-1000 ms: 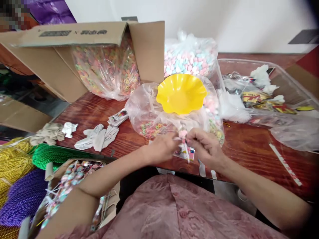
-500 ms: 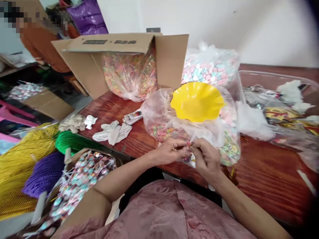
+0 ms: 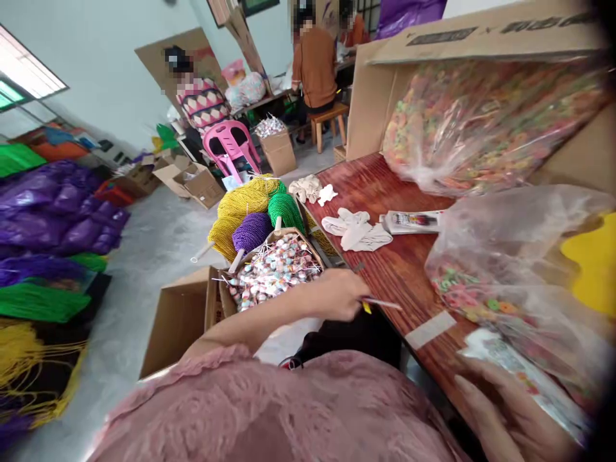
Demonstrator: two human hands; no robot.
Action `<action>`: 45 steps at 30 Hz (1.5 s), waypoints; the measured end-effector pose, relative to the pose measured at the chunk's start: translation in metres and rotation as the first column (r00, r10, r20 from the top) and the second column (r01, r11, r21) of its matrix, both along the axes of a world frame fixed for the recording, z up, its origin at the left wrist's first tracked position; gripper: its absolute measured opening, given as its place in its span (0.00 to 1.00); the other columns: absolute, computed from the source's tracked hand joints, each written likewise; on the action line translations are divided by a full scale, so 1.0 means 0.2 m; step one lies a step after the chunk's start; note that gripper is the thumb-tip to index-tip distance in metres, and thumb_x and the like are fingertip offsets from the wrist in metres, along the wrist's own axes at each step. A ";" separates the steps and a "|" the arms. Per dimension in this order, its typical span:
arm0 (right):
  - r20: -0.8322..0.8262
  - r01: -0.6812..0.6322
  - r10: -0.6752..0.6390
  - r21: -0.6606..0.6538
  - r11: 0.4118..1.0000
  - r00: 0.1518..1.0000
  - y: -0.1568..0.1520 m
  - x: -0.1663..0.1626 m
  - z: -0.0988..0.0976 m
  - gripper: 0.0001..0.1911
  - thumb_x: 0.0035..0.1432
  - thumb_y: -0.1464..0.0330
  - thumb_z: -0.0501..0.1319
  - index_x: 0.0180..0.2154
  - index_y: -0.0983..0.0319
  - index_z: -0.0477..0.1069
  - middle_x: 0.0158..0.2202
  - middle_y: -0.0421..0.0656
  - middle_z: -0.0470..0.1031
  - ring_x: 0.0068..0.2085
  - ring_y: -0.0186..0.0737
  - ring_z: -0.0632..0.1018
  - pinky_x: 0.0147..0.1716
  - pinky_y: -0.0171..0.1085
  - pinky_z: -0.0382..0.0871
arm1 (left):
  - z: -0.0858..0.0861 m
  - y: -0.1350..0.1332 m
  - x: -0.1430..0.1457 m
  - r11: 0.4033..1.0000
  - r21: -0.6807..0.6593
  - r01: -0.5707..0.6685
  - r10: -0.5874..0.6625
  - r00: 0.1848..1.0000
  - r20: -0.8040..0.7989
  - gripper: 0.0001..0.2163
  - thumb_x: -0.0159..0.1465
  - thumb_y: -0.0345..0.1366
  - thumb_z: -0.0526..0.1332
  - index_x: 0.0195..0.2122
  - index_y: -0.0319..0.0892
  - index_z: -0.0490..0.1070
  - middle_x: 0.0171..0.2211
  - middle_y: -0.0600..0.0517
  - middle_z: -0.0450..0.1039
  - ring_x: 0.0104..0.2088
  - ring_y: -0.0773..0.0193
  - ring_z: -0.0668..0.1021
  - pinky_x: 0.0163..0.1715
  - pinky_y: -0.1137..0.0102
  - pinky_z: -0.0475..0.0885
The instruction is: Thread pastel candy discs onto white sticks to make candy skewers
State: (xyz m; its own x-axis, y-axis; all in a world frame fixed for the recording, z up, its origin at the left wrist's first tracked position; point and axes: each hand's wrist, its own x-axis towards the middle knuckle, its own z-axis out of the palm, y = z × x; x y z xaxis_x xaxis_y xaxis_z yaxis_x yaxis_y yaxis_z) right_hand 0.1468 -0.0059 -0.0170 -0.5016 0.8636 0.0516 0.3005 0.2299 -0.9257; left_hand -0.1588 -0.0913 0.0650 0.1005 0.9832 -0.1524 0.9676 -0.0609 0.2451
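Observation:
My left hand [image 3: 342, 295] is closed around a thin white stick [image 3: 389, 303] with a small yellow tie; whatever sits at its other end is hidden in the fist. That hand is between the table edge and a cardboard box of wrapped candy sticks [image 3: 274, 266]. At the lower right, my right hand [image 3: 514, 410] is slightly blurred, its thumb and fingers apart. It rests by a white printed plastic packet [image 3: 534, 372]. Behind the packet lies a clear bag of ring-shaped candies [image 3: 462, 295], with a yellow wavy dish [image 3: 594, 263] at the frame edge.
On the red-brown table [image 3: 380, 173] are pale gloves [image 3: 359, 230], a tube-like packet [image 3: 414, 221] and a large carton [image 3: 375, 96] with bagged candy. Bundles of yellow cord [image 3: 248, 199] stand left, beside an open box [image 3: 178, 321]. Several people sit farther back.
My view has swung left. My hands, earlier together over the bag, are now apart: the left has moved toward the candy box with the stick, while the right stays over the table.

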 end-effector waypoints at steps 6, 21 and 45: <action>0.144 -0.215 0.164 0.495 0.842 0.976 0.08 0.12 -0.06 0.10 0.60 0.63 0.61 0.44 0.45 0.75 0.37 0.45 0.81 0.38 0.61 0.84 0.41 0.61 0.80 | -0.15 -0.23 -0.49 0.616 -0.417 -0.668 0.541 0.744 -0.392 0.19 0.61 0.35 0.65 0.52 0.32 0.75 0.51 0.31 0.77 0.53 0.42 0.78 0.53 0.55 0.71; 0.304 0.058 -0.495 0.805 0.590 0.814 -0.10 0.55 0.17 0.09 0.67 0.74 0.56 0.41 0.62 0.75 0.36 0.47 0.80 0.35 0.42 0.82 0.34 0.38 0.77 | -0.04 0.21 -0.09 1.000 0.010 -0.027 0.028 0.992 -0.122 0.19 0.71 0.46 0.50 0.50 0.41 0.76 0.50 0.42 0.79 0.51 0.49 0.80 0.52 0.59 0.72; 0.275 0.071 -0.542 0.843 0.533 0.794 0.62 0.95 0.19 0.12 0.65 0.59 0.58 0.44 0.51 0.78 0.44 0.51 0.82 0.36 0.50 0.83 0.25 0.45 0.72 | -0.17 0.56 0.51 0.779 0.261 0.570 -0.546 0.822 -0.166 0.06 0.67 0.32 0.58 0.34 0.41 0.72 0.33 0.49 0.75 0.33 0.61 0.75 0.35 0.65 0.70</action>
